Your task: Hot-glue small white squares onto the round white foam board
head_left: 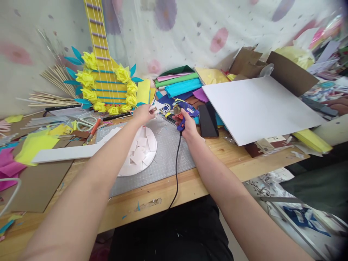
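Observation:
In my right hand [188, 125] is a blue glue gun [181, 124] with a black cord that runs down over the table edge. My left hand [144, 114] pinches a small white piece [157, 105], apparently paper or foam board, close to the gun's front end. Under my left forearm lies a white disc [151, 154], partly covered with overlapping pale square pieces [138, 155]. The disc rests on a grey cutting mat [165, 156]; my forearm hides its left part. A utility knife with a yellow and black handle [170, 116] lies between my hands.
A yellow paper guitar [108, 79] with yellow flowers stands at the back. Scissors [86, 124] and a white strip [65, 154] lie left. Right are a phone [208, 120] and a large white board [261, 107]. Crepe paper rolls [183, 87] lie behind. Another person's hand [338, 105] shows far right.

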